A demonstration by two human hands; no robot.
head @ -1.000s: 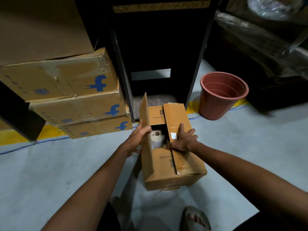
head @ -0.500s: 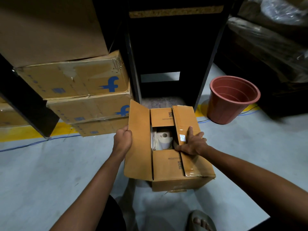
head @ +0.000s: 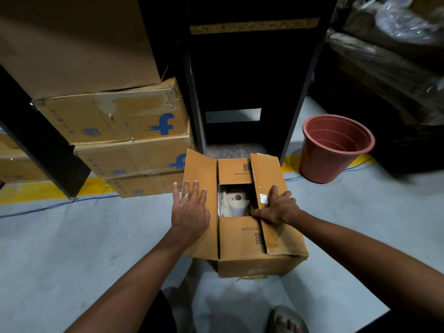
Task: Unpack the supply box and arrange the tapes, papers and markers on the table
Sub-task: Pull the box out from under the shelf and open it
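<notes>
Supply box (head: 252,239) on floor, half open. Left hand (head: 191,210) flat on left flap, right hand (head: 280,209) gripping right flap's edge. Risk: a sharp yank tips the box, spilling the tape roll (head: 237,203).

A supply box (head: 254,236) sits on the floor (head: 72,248) before a cabinet (head: 252,80), stacked cartons (head: 115,121) to its left, a bucket (head: 334,150) to its right. A roll (head: 237,204) lies inside, between the left hand (head: 191,212) and right hand (head: 278,207).
</notes>
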